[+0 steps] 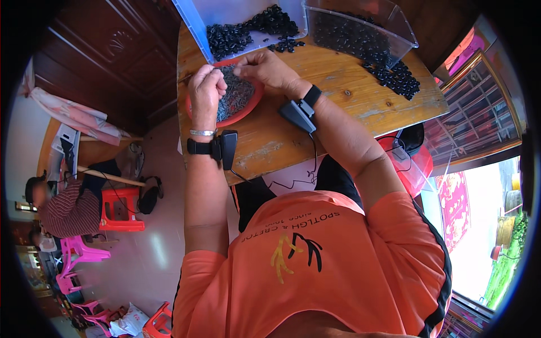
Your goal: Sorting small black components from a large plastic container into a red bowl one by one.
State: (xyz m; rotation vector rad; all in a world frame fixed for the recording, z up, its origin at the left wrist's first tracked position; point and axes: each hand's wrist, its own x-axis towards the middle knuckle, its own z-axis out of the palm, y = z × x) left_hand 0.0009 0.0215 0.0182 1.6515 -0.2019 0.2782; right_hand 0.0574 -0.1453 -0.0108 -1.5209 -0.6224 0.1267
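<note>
Hands (206,89) (265,69) over red basin (257,97): apparently picking metal pieces (238,99).
Both curled closed, contents unclear; next move needs precise pinching.

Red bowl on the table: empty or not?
Not empty: small grey pieces cover the visible inside of the red bowl.

Head-worn fisheye (wide); facing downward

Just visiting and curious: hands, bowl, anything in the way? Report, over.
Left hand and right hand curled over red bowl; grip unclear. Small grey pieces inside bowl. No obstruction visible.
</note>
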